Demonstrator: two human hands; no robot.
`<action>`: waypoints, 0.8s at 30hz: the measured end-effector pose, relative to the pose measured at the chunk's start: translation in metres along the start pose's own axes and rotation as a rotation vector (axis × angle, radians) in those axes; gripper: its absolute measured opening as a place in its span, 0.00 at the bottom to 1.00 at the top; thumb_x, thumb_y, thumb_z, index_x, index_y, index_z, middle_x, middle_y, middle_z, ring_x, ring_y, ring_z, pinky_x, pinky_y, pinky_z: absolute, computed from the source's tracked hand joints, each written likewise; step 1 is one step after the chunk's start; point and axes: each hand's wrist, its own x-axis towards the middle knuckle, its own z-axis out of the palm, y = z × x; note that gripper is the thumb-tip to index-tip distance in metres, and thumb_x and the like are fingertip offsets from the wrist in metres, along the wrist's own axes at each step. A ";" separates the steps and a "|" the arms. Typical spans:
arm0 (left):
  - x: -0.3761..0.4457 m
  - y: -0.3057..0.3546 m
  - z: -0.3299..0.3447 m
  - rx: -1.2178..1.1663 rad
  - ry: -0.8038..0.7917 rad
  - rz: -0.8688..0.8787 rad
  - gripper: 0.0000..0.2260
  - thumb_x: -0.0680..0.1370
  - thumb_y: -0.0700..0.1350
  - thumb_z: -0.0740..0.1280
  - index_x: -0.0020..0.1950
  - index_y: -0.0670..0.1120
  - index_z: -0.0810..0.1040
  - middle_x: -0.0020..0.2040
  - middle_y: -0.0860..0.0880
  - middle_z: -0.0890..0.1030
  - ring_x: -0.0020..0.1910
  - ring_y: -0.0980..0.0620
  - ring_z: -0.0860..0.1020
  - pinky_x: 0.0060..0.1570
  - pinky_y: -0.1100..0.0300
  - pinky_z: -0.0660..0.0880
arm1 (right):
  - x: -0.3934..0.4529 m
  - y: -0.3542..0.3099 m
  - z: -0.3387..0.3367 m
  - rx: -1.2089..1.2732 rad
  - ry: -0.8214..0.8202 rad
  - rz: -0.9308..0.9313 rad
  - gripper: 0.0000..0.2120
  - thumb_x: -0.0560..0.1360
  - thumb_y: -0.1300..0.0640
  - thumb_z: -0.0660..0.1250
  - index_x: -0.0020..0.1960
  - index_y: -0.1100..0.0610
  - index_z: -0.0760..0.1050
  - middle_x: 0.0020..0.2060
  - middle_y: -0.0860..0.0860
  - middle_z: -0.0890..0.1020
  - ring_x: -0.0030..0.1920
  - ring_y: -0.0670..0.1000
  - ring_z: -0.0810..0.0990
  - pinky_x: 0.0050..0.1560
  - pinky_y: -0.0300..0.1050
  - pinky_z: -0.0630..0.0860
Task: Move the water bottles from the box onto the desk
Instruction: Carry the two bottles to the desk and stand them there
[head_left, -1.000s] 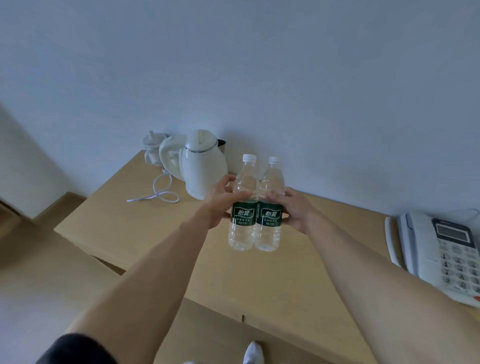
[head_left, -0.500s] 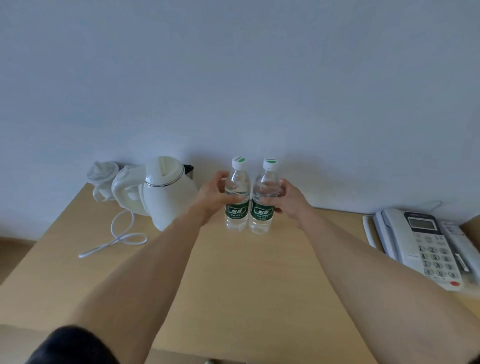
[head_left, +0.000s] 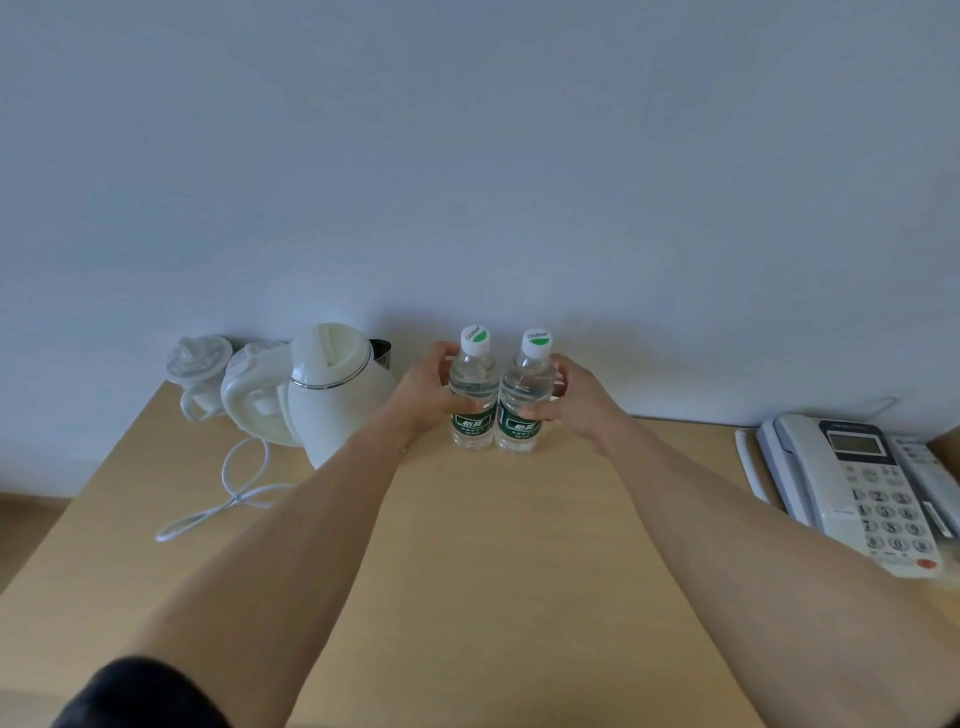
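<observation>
Two clear water bottles with green labels and white caps stand upright side by side at the back of the wooden desk (head_left: 519, 571), close to the wall. My left hand (head_left: 423, 392) grips the left bottle (head_left: 471, 389) around its upper body. My right hand (head_left: 576, 397) grips the right bottle (head_left: 524, 392) the same way. Both bottle bases look to be resting on the desk top. The box is out of view.
A white electric kettle (head_left: 332, 389) stands just left of my left hand, with its white cord (head_left: 234, 493) looped on the desk. Behind it sits a small white cup (head_left: 200, 366). A white desk phone (head_left: 862, 488) lies at the right edge.
Both bottles were carried forward over the desk and lowered at the back near the wall. My view came closer and now looks more steeply down on them.
</observation>
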 end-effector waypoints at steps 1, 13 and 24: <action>0.000 0.001 0.000 0.023 0.008 0.009 0.32 0.64 0.36 0.80 0.64 0.47 0.73 0.56 0.48 0.83 0.57 0.50 0.82 0.62 0.45 0.77 | 0.000 0.000 0.001 -0.012 0.002 -0.001 0.29 0.65 0.69 0.79 0.61 0.53 0.73 0.54 0.47 0.81 0.55 0.47 0.80 0.52 0.42 0.75; -0.010 0.053 -0.013 0.401 0.291 0.204 0.19 0.68 0.53 0.79 0.57 0.51 0.82 0.46 0.54 0.83 0.45 0.54 0.81 0.50 0.52 0.79 | -0.006 -0.019 0.005 -0.088 0.219 -0.066 0.27 0.63 0.55 0.82 0.58 0.54 0.75 0.51 0.48 0.80 0.53 0.53 0.81 0.55 0.61 0.80; 0.005 0.066 -0.025 0.519 0.346 0.219 0.12 0.71 0.48 0.78 0.53 0.48 0.86 0.45 0.50 0.85 0.47 0.51 0.81 0.48 0.57 0.77 | -0.007 -0.025 0.003 -0.213 0.272 -0.143 0.21 0.63 0.54 0.82 0.50 0.49 0.76 0.43 0.41 0.78 0.48 0.48 0.80 0.50 0.57 0.82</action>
